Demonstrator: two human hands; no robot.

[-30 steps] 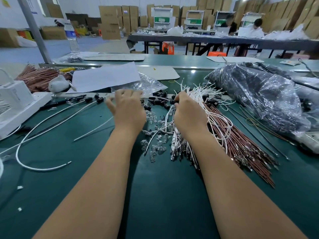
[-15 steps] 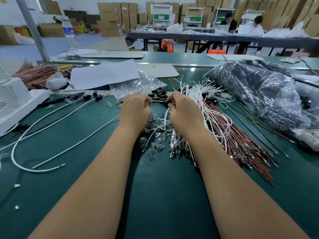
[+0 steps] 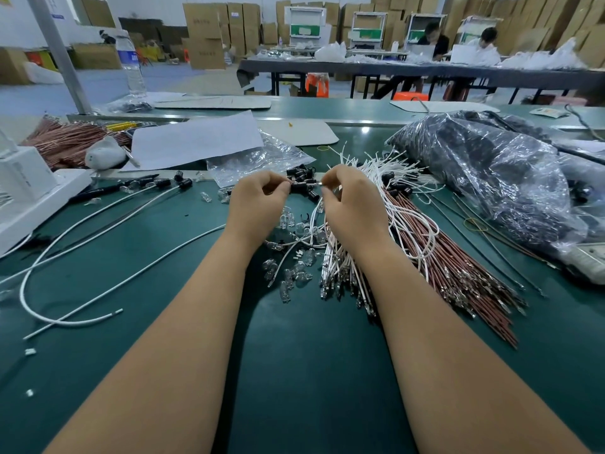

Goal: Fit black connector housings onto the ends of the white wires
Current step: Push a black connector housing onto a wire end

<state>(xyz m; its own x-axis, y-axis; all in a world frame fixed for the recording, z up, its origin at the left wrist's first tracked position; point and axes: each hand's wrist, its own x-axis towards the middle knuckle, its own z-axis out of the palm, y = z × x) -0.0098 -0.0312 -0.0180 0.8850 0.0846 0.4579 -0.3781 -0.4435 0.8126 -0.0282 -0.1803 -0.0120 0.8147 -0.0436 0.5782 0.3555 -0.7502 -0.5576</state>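
Reaching forward over the green counter [image 3: 294, 371], both hands have drawn together since a second ago, when they sat apart among the parts. Now the left hand [image 3: 258, 204] pinches a black connector housing [image 3: 299, 186] and the right hand [image 3: 352, 204] pinches a white wire [image 3: 317, 213] end just beside it. Insertion looks about to begin. Beyond lie loose housings [image 3: 302, 173] and the white wire bundle [image 3: 389, 173].

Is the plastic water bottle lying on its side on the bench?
No, the water bottle stands upright at the far left of the bench, beside the metal post.
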